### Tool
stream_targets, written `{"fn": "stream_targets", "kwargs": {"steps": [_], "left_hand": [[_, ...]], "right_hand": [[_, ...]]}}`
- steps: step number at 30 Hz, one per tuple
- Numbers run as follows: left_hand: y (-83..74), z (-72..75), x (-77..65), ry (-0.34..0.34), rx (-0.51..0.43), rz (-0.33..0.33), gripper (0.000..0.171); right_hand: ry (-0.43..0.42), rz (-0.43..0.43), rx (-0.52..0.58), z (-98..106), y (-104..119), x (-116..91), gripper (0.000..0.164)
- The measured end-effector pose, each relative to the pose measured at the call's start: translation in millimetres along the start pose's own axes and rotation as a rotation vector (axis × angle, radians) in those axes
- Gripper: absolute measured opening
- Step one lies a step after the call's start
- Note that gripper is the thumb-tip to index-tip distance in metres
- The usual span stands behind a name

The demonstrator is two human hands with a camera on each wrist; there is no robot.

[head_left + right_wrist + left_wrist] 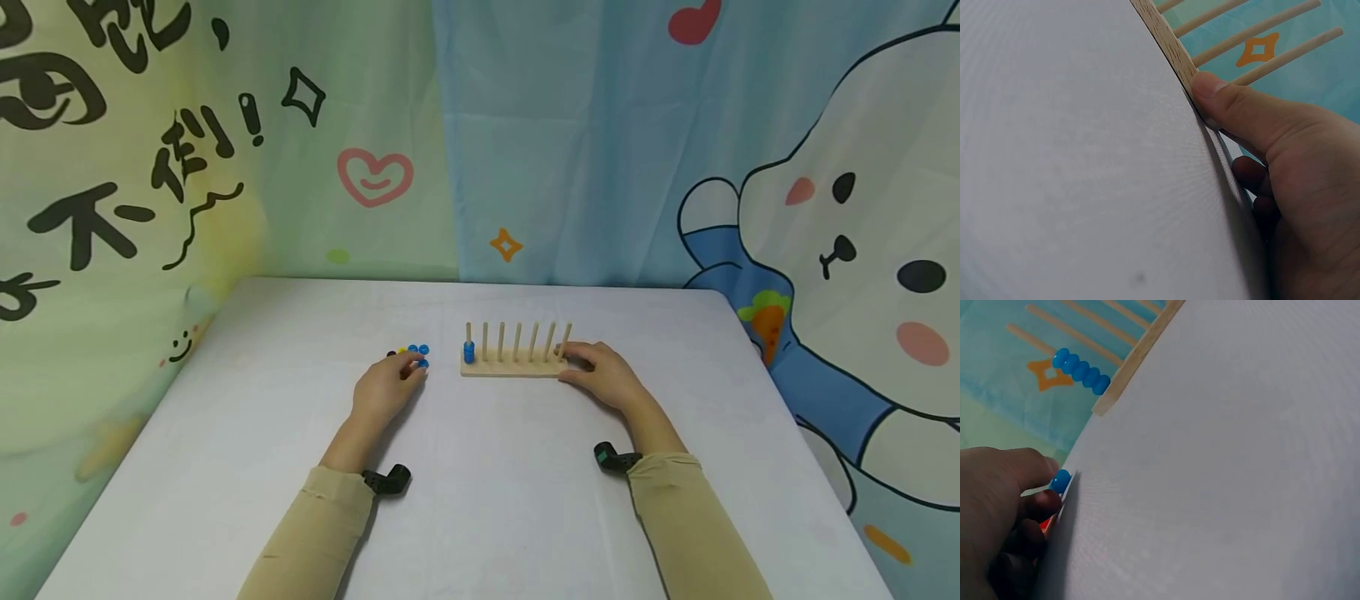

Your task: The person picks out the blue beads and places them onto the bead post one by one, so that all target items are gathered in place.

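Observation:
A wooden peg rack (517, 367) with a row of upright pegs stands on the table, and blue beads (468, 352) are stacked on its leftmost peg. My right hand (604, 377) grips the rack's right end; in the right wrist view the thumb (1213, 90) presses the front edge of its base. To the left of the rack, my left hand (384, 390) pinches a blue bead (1060, 481) between thumb and forefinger, close to the tabletop. Just beyond those fingers lie loose blue beads (423, 349), a yellow one and a dark one, partly hidden by the hand.
A white cloth covers the table (495, 492). Printed curtains (570, 150) hang behind its far edge and along the sides. Each wrist wears a small black camera, one on the left (388, 480) and one on the right (615, 457).

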State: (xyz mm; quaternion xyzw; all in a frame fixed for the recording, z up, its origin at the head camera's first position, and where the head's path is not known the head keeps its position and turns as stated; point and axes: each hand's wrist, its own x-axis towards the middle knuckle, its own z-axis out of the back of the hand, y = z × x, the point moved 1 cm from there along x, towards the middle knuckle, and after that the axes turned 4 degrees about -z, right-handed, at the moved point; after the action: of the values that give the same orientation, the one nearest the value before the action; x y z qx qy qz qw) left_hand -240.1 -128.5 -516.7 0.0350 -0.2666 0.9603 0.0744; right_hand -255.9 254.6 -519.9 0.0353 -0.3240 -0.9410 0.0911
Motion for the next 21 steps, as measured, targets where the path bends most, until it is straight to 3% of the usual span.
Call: {"fn": "stream_targets", "kwargs": {"steps": [13,21], "left_hand": [[-4.0,-4.4,2.7,-0.027,0.090,-0.038,0.027],[-5.1,-4.0,2.6,-0.009,0.106,-0.014,0.025]], "right_hand": [[0.009,-0.010,-0.009,1.3,0.8,0.1,0.057],[0.010,-0.013,-0.003,0.5,0.2,0.9,0.058]]}}
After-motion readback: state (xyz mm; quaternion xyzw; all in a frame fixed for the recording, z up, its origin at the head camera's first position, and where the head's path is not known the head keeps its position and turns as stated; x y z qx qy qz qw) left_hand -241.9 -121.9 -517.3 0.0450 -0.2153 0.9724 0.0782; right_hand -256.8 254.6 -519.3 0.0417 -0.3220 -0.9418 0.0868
